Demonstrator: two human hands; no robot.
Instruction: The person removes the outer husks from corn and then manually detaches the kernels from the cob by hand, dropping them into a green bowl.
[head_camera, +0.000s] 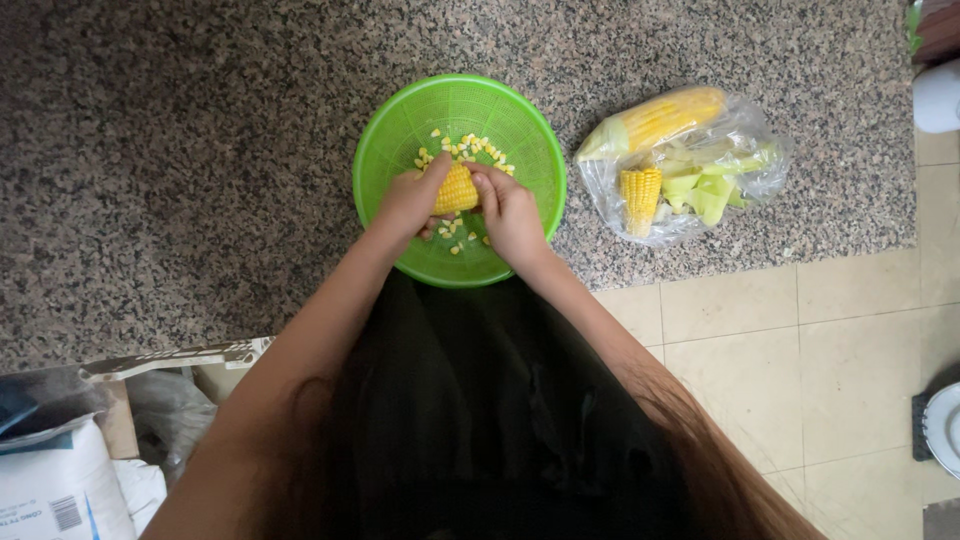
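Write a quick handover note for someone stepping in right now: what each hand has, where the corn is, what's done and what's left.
Left hand and right hand: both grip one piece of corn cob over the green colander on the granite counter.
Done: some loose kernels lie in the colander.
Left: the held piece still carries kernels; a whole cob and a short piece wait in the clear plastic bag to the right.

cob piece (457, 188) in colander (400, 140) | bag (745, 135) right of colander
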